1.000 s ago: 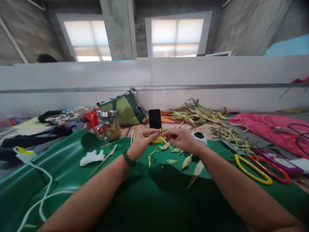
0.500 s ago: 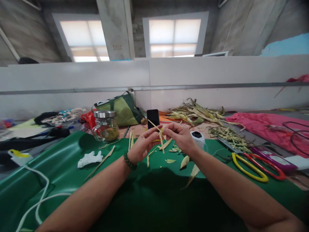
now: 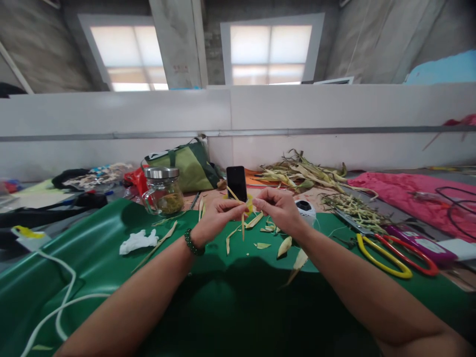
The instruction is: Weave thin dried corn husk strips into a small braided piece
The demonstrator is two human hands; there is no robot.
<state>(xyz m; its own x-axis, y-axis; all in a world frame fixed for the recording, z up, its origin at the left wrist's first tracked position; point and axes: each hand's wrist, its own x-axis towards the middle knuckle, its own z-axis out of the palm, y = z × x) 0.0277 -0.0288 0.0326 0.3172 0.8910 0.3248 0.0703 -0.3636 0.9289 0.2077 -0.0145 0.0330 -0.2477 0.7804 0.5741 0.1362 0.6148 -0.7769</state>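
Above the green mat [image 3: 230, 307], my left hand [image 3: 215, 215] pinches a narrow strip of dry corn husk [image 3: 243, 231] between thumb and forefinger. One end of the strip hangs down; another pale end points up past the fingers. Close by on the right, my right hand [image 3: 277, 207] has its thumb and forefinger pressed together, a small gap from the left fingertips. What it pinches is too small to make out. Beneath and around both hands lie scraps of husk [image 3: 263, 246] and a curled husk piece [image 3: 284, 247]. A white thread spool [image 3: 307, 212] stands beside my right wrist.
A dark phone [image 3: 237, 179] stands upright behind my hands. To the left are a glass jar [image 3: 163, 191], crumpled white tissue [image 3: 138, 242] and a white cable [image 3: 69, 292]. Scissors [image 3: 383, 263] lie at right near husk strips [image 3: 355, 210]. Behind are a green bag [image 3: 186, 168] and a husk pile [image 3: 303, 173].
My hands have drawn slightly apart at the fingertips. The left hand has turned and its fingers have closed in, and the husk strip now hangs nearly straight down.
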